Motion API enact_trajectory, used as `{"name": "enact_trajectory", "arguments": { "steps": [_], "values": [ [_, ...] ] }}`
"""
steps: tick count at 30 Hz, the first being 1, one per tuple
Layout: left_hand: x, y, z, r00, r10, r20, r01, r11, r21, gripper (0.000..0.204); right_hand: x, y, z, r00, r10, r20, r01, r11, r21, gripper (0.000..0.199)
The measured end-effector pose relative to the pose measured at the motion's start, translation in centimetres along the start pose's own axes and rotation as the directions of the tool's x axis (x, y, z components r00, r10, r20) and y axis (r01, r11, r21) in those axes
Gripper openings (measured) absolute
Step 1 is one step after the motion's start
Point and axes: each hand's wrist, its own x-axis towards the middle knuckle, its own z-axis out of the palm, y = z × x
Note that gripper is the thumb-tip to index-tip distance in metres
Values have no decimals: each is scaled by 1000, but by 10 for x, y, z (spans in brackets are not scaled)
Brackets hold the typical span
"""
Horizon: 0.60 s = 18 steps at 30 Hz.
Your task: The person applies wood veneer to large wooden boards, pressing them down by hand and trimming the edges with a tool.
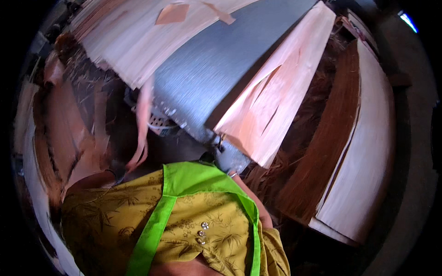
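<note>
I look down over my yellow patterned top with bright green straps (168,202). My left hand (119,169) is low at the left, dark and blurred, at the lower end of a thin pale veneer strip (143,117) that hangs down from the edge of a grey metal machine table (216,60); it seems to grip that strip. My right forearm (255,204) reaches up to the table's near corner. There my right hand is hidden behind a grey part (230,158). A pale, split veneer sheet (271,101) lies against the table's right edge.
Pale veneer sheets (133,41) cover the table's far left part. Stacks of dark and light veneer (359,138) lie on the right. More brown sheets and wood scraps (60,124) fill the left side. A perforated metal piece (159,122) sits under the table edge.
</note>
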Motion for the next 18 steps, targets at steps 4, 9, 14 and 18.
{"name": "enact_trajectory", "arguments": {
  "steps": [4,9,14,18],
  "values": [
    [4,-19,37,927,110,358,-349,601,719,34,0,17,23,999,24,31,-29,980,198,28],
    [35,57,205,54,654,754,-968,-152,202,27,-4,16,38,987,-132,92,91,930,357,27],
    [3,101,275,38,779,626,-972,173,-157,25,-29,-7,-8,940,-254,227,315,902,-296,18],
    [2,102,286,-34,864,502,-994,25,-111,23,-17,-10,-63,878,-406,-254,398,913,-87,17]
  ]
}}
